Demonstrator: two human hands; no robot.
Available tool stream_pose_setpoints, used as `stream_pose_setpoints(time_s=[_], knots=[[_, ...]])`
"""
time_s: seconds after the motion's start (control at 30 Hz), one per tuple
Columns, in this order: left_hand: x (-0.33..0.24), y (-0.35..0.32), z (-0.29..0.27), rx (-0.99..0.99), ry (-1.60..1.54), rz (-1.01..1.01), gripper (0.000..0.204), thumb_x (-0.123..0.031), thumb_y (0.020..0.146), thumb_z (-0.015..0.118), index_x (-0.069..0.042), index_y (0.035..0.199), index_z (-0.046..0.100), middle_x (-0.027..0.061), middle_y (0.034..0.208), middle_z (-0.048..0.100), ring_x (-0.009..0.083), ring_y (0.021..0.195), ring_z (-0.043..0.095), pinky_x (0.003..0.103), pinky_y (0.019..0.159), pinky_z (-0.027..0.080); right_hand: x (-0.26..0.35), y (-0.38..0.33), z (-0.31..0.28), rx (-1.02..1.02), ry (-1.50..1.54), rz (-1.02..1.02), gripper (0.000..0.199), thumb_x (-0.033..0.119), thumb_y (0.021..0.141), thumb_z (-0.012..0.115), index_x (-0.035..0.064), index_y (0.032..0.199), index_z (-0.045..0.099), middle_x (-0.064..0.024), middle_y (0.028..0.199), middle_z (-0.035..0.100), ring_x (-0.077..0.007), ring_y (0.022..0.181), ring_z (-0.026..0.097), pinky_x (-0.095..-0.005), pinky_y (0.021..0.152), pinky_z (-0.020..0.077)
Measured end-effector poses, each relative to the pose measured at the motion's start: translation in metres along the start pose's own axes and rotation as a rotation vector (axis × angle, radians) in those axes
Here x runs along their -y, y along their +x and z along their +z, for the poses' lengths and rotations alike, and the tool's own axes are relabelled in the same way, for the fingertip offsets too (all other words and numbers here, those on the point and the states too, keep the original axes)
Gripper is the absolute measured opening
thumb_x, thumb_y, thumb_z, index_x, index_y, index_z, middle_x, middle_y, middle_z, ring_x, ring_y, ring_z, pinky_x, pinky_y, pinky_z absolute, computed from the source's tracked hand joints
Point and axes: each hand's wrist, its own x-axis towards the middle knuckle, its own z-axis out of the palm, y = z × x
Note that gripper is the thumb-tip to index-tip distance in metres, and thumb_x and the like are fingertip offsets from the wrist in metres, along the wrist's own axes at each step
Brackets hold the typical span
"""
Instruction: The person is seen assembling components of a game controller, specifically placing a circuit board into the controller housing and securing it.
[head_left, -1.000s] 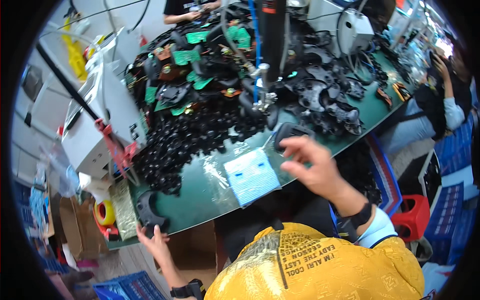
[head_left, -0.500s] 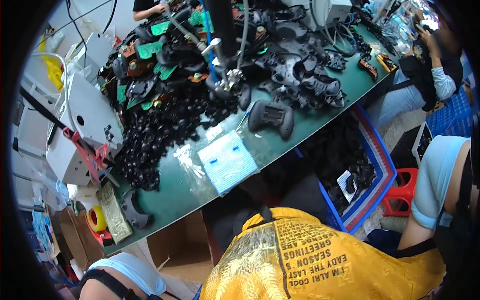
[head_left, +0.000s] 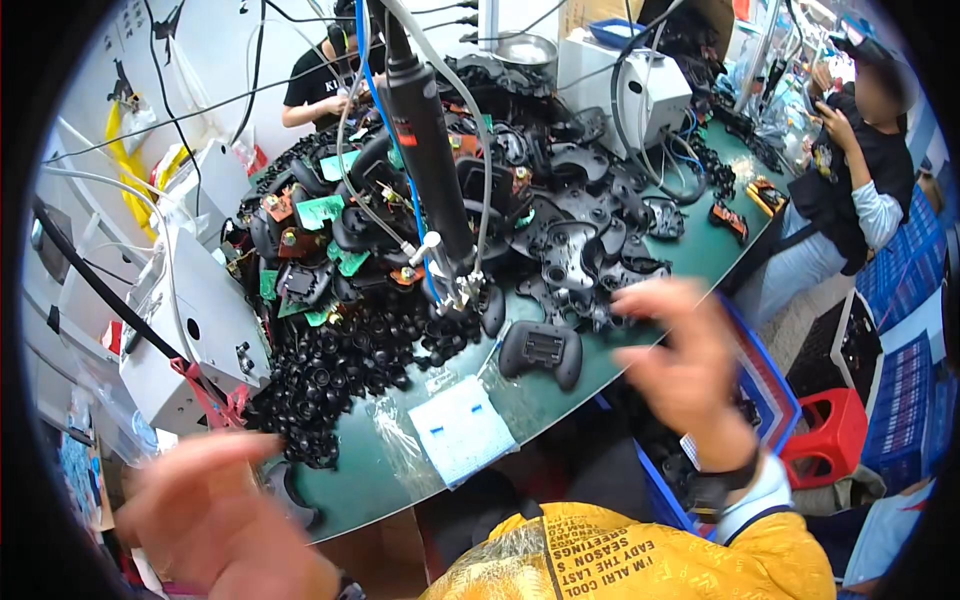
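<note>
- Along the surface [head_left: 345, 490], green room shows left of the pad [head_left: 460, 430] and right of the controller [head_left: 540, 352], inside the near edge.
- The controller lies between pad and right grip [head_left: 690, 370].
- Right grip: thumb and fingers spread wide, apart from the controller.
- Left grip [head_left: 215, 515]: blurred, near a black shell [head_left: 292, 493]; cannot tell how far open.
</note>
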Motion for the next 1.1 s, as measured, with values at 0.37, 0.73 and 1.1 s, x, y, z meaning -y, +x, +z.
stream_pose_setpoints(time_s=[0.37, 0.73, 1.1], knots=[[0.023, -0.173, 0.151, 0.421, -1.017, -1.125, 0.025, -0.007, 0.098, 0.062, 0.004, 0.120, 0.059, 0.0158, 0.104, 0.068, 0.0235, 0.093, 0.070, 0.032, 0.077, 0.057, -0.126, -0.094, 0.132, 0.216, -0.441, 0.068, 0.056, 0.009, 0.076, 0.072, -0.0019, 0.130, 0.056, -0.0279, 0.130, 0.054, -0.0439, 0.121, 0.052, -0.0467, 0.103, 0.0460], [0.000, -0.159, 0.162, 0.367, -1.156, -1.091, 0.055, -0.006, 0.096, 0.061, 0.001, 0.146, 0.038, 0.0167, 0.129, 0.058, 0.0259, 0.118, 0.061, 0.036, 0.098, 0.051, -0.053, -0.104, 0.091, 0.070, 1.442, 0.914, 0.041, 0.014, 0.097, 0.054, -0.0058, 0.132, 0.050, -0.0159, 0.117, 0.066, -0.0244, 0.098, 0.071, -0.0423, 0.076, 0.0637], [-0.001, -0.209, 0.091, 0.323, -1.159, -1.249, 0.049, -0.009, 0.089, 0.074, -0.001, 0.133, 0.053, 0.0049, 0.122, 0.060, 0.0133, 0.115, 0.055, 0.032, 0.100, 0.046, 0.009, -0.134, 0.134, 0.820, 1.116, 0.809, 0.055, 0.017, 0.093, 0.069, -0.0030, 0.140, 0.050, -0.0133, 0.130, 0.061, -0.0159, 0.106, 0.063, -0.0331, 0.082, 0.0590]])
